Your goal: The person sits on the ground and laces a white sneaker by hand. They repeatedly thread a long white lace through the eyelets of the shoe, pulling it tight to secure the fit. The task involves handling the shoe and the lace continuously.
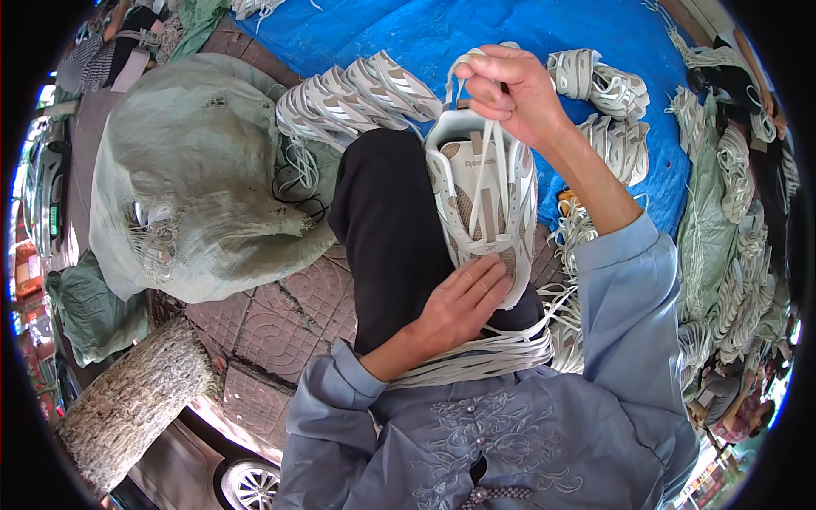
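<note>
A white, grey and beige sneaker [485, 187] rests on my lap, its heel pointing away and its toe toward me. Flat pale laces cross its lower eyelets. Above the heel, my right hand [514, 92] is closed in a pinch on a shoelace [501, 157], which stretches up taut from the tongue, while a loop hangs beside the fingers. My left hand [463, 308] lies on the toe with its fingers stretched out flat; its thumb is hidden. Below it, a thick bundle of loose laces [476, 360] runs across my lap.
Several similar sneakers [361, 95] stand in a row ahead on the left. More sneakers [602, 81] sit on a blue tarp [595, 27]. A large woven sack [200, 174] bulges at left, near a tree trunk [140, 399]. Other people are partly seen at both edges, shoes piled at right.
</note>
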Action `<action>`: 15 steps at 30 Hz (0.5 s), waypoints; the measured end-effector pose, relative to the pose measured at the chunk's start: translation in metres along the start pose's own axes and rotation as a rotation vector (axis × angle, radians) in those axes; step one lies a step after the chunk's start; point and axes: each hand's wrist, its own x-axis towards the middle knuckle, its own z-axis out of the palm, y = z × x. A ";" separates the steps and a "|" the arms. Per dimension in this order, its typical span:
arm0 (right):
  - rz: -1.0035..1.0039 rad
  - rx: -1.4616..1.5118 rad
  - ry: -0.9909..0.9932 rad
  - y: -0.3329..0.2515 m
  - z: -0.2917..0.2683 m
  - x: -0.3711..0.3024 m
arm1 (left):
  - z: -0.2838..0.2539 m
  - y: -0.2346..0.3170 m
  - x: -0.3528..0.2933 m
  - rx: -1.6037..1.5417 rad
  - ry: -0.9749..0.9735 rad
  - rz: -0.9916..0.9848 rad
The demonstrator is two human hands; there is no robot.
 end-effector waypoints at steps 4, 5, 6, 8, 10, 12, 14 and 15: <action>-0.013 -0.092 0.078 -0.002 0.007 0.010 | 0.001 0.000 0.002 0.078 -0.019 0.058; -0.078 -0.111 0.093 -0.007 0.007 0.020 | 0.002 0.001 0.002 0.082 0.000 0.046; -0.156 -0.130 0.124 -0.011 0.008 0.027 | 0.002 0.002 0.002 0.071 0.037 0.015; -0.078 -0.072 0.133 -0.013 0.012 0.036 | -0.001 0.002 0.002 0.054 0.005 0.025; 0.010 -0.144 0.177 -0.011 0.021 0.035 | -0.007 -0.004 0.008 -0.080 0.064 -0.066; -0.016 -0.154 0.088 -0.019 0.027 0.029 | -0.027 -0.015 0.017 -0.328 0.175 -0.176; -0.027 -0.214 0.071 -0.027 0.037 0.020 | -0.042 -0.033 0.041 -1.016 0.530 -0.698; -0.011 -0.280 0.012 -0.034 0.040 0.017 | -0.052 -0.047 0.056 -0.869 0.366 -0.736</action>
